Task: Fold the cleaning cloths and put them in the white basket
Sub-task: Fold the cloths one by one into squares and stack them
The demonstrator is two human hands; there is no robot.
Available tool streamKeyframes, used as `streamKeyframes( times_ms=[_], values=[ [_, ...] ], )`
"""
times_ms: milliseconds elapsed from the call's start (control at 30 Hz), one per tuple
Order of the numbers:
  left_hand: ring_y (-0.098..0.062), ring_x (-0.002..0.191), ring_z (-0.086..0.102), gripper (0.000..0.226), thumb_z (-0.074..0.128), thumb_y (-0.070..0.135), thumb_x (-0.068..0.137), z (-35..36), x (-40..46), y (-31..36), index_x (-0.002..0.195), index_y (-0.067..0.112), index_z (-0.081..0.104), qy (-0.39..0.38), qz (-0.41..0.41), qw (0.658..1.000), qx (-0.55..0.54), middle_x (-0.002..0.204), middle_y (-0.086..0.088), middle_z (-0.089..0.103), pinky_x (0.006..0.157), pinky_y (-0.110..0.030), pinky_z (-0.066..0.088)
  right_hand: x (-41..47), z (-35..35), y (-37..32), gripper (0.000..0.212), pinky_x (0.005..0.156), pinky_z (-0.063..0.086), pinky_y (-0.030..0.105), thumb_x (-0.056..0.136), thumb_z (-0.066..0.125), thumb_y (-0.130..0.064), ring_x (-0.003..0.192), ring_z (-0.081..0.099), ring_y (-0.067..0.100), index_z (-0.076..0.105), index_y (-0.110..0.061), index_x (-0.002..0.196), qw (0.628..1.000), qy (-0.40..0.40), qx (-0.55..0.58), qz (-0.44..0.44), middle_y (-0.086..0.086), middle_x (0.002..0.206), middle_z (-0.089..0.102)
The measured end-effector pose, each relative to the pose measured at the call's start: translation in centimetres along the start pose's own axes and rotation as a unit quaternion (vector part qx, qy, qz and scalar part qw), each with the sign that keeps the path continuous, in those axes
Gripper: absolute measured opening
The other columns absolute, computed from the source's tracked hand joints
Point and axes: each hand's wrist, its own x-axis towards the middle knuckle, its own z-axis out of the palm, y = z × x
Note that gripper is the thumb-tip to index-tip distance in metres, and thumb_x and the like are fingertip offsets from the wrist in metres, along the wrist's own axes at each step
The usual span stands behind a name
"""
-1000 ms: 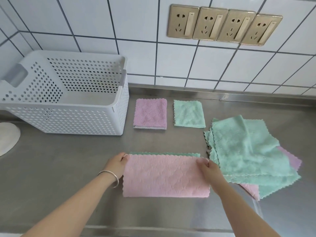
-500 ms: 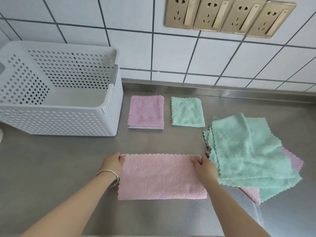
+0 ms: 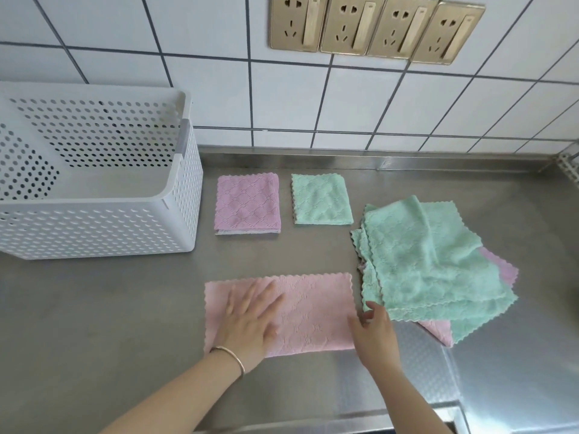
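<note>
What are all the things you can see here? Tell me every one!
basket: one, white with holes, far left on the counter
folded cloths: two, pink and green, side by side right of the basket
half-folded cloth: one, pink, near middle
cloth pile: green on top, pink beneath, right; count unclear
counter: one, steel
sockets: four, gold, on the white tiled wall
bracelet: one, silver, left wrist
left hand: flat on the half-folded cloth
right hand: at that cloth's right edge
</note>
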Motion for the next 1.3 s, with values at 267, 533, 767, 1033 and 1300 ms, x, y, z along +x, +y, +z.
streamKeyframes(
  times_ms=[267, 533, 767, 1033, 1300],
  values=[
    [-0.037, 0.139, 0.018, 0.070, 0.031, 0.066, 0.077, 1.6, 0.2, 2.0, 0.137, 0.033, 0.035, -0.154, -0.011, 0.988, 0.003, 0.155, 0.000, 0.008, 0.100, -0.063, 0.018, -1.3, 0.5, 0.9, 0.025, 0.064, 0.041, 0.028, 0.085, 0.053, -0.023, 0.084, 0.053, 0.019, 0.050, -0.014, 0.108, 0.995, -0.053, 0.007, 0.082, 0.001, 0.093, 0.057],
    [-0.028, 0.141, -0.023, 0.072, 0.037, 0.064, 0.079, -1.3, 1.6, 3.3, 0.141, 0.048, 0.003, -0.222, -0.055, 0.970, -0.080, 0.152, 0.007, -0.025, 0.112, -0.059, -0.006, -2.7, 1.2, 0.3, 0.006, 0.053, 0.036, 0.026, 0.083, 0.051, -0.024, 0.071, 0.055, 0.020, 0.049, -0.020, 0.080, 0.995, 0.021, -0.088, 0.032, -0.003, 0.074, 0.055],
    [-0.012, 0.083, 0.050, 0.011, 0.056, 0.027, 0.087, -7.6, 2.8, 5.5, 0.086, 0.019, 0.064, -0.068, -0.278, 0.777, -0.560, 0.086, 0.008, 0.061, 0.075, -0.022, 0.036, -5.8, 4.2, -2.8, 0.029, 0.038, 0.014, 0.016, 0.058, 0.066, -0.013, 0.042, 0.041, 0.018, 0.040, -0.022, 0.067, 0.941, 0.163, -0.116, -0.274, -0.006, 0.054, 0.048],
    [-0.023, 0.061, 0.037, 0.028, 0.043, 0.020, 0.093, -6.9, 1.2, 2.3, 0.068, 0.010, 0.049, -0.028, -0.424, 0.729, -0.536, 0.059, -0.003, 0.041, 0.056, -0.030, 0.030, -7.6, 8.1, -4.7, 0.047, 0.070, 0.033, 0.024, 0.052, 0.054, -0.025, 0.087, 0.045, 0.017, 0.050, -0.019, 0.099, 0.872, 0.121, -0.139, -0.453, 0.000, 0.109, 0.055],
    [-0.028, 0.071, 0.045, 0.010, 0.046, 0.017, 0.091, -5.8, -0.6, -0.7, 0.086, 0.016, 0.054, 0.028, -0.455, 0.749, -0.481, 0.067, -0.008, 0.050, 0.066, -0.031, 0.035, -7.2, 10.5, -4.1, 0.072, 0.086, 0.053, 0.025, 0.059, 0.032, -0.018, 0.126, 0.036, 0.015, 0.044, -0.015, 0.130, 0.880, 0.035, -0.238, -0.409, 0.001, 0.135, 0.053]
  ],
)
